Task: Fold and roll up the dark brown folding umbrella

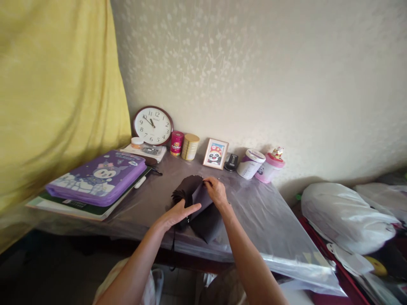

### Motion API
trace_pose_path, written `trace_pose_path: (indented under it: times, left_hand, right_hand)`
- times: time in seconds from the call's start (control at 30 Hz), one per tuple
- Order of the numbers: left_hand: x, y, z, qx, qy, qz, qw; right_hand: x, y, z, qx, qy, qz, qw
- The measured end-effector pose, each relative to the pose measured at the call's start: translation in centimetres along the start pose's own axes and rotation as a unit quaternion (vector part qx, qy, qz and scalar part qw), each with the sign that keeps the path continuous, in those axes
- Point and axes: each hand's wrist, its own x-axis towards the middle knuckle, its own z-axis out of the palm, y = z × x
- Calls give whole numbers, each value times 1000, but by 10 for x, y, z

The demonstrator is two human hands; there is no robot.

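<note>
Pinching a black folded umbrella [207,226] in front of the framed panda picture [215,154] is the right hand [216,192]; the left hand [176,213] spreads its thumb, grip unclear. Left of the picture stands a clock [154,131]; right, a pink tub [268,170].

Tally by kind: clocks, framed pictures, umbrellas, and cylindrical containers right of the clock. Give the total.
Round brown-rimmed clock: 1
Rectangular light-framed panda picture: 1
Black fabric umbrella: 1
Cylindrical containers (crimson canister, beige canister, purple-and-white tub, pink tub): 4
Total: 7
</note>
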Motion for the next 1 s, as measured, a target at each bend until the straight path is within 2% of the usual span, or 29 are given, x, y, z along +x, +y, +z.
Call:
trace_pose_path:
  times: [0.07, 0.17, 0.27, 0.4, 0.5, 0.6, 0.7, 0.77, 0.9, 1.0]
  left_hand:
    - [2, -4, 4, 7, 3, 12, 1000]
    - [7, -11, 12, 75, 56, 48, 994]
    - [13, -13, 18, 164, 102, 33, 981]
    - [18, -14, 20, 193, 140, 0, 971]
    - [19, -12, 21, 190, 169, -3, 967]
    - [17, -10, 21, 168, 184, 13, 968]
    - [13, -6, 19, 137, 180, 35, 973]
    - [10, -4, 17, 119, 172, 50, 977]
    - [7, -1, 12, -18, 129, 92, 987]
    - [9, -1, 10, -129, 118, 77, 982]
  right_hand:
    - [2, 1, 6, -2, -13, 3, 1000]
    - [4, 2, 13, -1, -29, -1, 1000]
    - [2, 2, 14, 32, -36, -16, 999]
    - [-10, 8, -1, 104, -13, -4, 994]
    - [-25, 23, -20, 106, 13, 19, 994]
    - [-41, 47, -36, 86, 57, 67, 992]
    - [-56, 68, -42, 73, 50, 164, 982]
    - [-63, 76, -42, 79, 38, 195, 977]
    - [-68, 77, -42, 168, 17, 228, 959]
    - [-68, 70, -48, 259, -12, 269, 927]
